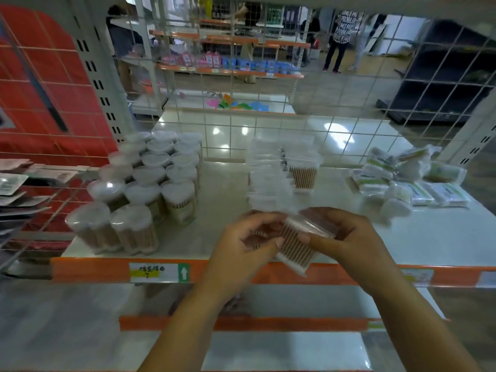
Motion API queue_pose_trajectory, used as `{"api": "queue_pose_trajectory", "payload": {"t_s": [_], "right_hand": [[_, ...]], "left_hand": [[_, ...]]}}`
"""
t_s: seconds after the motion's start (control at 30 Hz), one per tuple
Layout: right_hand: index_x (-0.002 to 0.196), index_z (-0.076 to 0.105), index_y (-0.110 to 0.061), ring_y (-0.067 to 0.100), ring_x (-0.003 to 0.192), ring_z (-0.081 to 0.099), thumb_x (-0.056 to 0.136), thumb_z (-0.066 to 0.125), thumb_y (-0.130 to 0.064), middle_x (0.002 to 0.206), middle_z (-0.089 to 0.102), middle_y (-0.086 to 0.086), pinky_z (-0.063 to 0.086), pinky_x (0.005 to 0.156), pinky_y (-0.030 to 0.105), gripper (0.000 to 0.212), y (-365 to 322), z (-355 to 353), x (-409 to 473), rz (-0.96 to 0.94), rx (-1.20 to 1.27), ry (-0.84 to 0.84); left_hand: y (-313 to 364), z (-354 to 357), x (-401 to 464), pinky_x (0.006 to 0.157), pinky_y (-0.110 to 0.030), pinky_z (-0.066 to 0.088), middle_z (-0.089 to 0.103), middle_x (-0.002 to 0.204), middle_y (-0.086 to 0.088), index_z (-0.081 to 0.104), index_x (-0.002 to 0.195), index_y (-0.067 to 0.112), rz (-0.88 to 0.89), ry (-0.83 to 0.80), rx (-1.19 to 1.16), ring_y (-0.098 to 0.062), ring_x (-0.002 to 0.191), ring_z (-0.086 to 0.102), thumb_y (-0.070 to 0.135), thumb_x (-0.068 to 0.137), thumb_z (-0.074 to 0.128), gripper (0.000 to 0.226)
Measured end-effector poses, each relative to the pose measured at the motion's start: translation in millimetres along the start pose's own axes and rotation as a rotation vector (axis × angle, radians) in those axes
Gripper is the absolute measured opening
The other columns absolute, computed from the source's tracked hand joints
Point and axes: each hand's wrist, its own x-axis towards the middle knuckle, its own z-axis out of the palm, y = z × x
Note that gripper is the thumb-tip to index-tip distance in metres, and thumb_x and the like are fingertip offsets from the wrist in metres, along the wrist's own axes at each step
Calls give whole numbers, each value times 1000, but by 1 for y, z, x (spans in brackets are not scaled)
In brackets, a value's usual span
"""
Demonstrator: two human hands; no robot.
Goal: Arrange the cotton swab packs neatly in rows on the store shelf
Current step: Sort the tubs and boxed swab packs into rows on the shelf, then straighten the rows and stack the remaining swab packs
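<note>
Both hands, left (249,237) and right (346,234), gripped one clear swab pack (298,237) over the shelf's (402,237) front edge. Behind stood two rows of packs (271,178); exact count unclear. Round tubs (145,183) stood left, loose bags (408,181) right.
</note>
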Motion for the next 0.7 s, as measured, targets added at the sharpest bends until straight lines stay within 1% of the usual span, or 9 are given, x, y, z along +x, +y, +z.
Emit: {"api": "queue_pose_trajectory", "payload": {"t_s": [0.1, 0.17, 0.23, 0.3, 0.37, 0.47, 0.57, 0.63, 0.7], "right_hand": [[84, 67, -22, 1, 71, 67, 70, 68, 10, 74, 72, -13, 50, 62, 10, 34, 3, -13, 2, 14, -38, 37], [83, 67, -21, -3, 69, 66, 71, 68, 10, 71, 71, -17, 48, 61, 7, 33, 4, -24, 10, 18, -56, 94], [83, 66, -19, -4, 67, 65, 71, 67, 13, 67, 70, -16, 50, 63, 7, 35, 5, -33, 23, 28, -79, 138], [86, 67, -17, 1, 71, 65, 71, 65, 15, 72, 69, -13, 53, 67, 10, 35, 6, -42, 37, 49, -133, 145], [88, 66, -17, 10, 80, 63, 72, 65, 14, 83, 66, -7, 55, 72, 16, 35, 6, -50, 51, 70, -204, 111], [91, 65, -16, 19, 89, 61, 74, 65, 11, 92, 64, 4, 51, 82, 32, 32, 8, -60, 68, 92, -300, 65], [101, 66, -5, 24, 90, 62, 75, 64, 11, 95, 64, 11, 51, 83, 35, 30, 14, -61, 86, 51, -362, 88], [104, 66, 1, 27, 89, 62, 74, 67, 8, 95, 66, 14, 51, 86, 41, 31, 25, -57, 102, 28, -436, 131], [107, 66, 0, 28, 93, 63, 72, 72, 3, 100, 67, 16, 50, 89, 44, 36, 37, -54, 118, 52, -503, 189]], "left_hand": [[-6, -5, 3, 81, -18, 49, 64, 98, 14, 64, 98, 33, 16, 18, 117, -5, 92, 61, 25, 72, 64, 27], [-7, -9, 11, 81, -12, 46, 62, 95, 21, 64, 98, 35, 32, 42, 243, 0, 91, 58, 24, 73, 61, 27], [-8, -12, 22, 81, -5, 41, 59, 97, 17, 66, 103, 25, 78, 70, 430, 0, 91, 55, 15, 78, 60, 27], [-6, -13, 35, 81, -3, 37, 56, 101, 10, 66, 110, 15, 108, 78, 579, -4, 95, 52, 7, 83, 61, 28], [-4, -10, 46, 81, -11, 37, 55, 110, 6, 63, 116, 15, 90, 40, 687, -7, 103, 48, 11, 87, 58, 29], [-5, -1, 59, 91, -19, 31, 49, 125, 3, 54, 127, 17, 51, -95, 870, -13, 118, 40, 28, 91, 55, 38], [-7, 8, 66, 104, -29, 24, 37, 139, 6, 42, 135, 23, 7, -266, 1063, -14, 129, 27, 46, 88, 53, 53], [-7, 11, 68, 106, -31, 20, 34, 141, 7, 41, 134, 25, 12, -307, 1151, -14, 131, 24, 45, 87, 54, 53], [-7, 10, 70, 106, -30, 19, 35, 140, 7, 43, 132, 26, 41, -324, 1190, -13, 131, 24, 39, 89, 53, 46]]}}
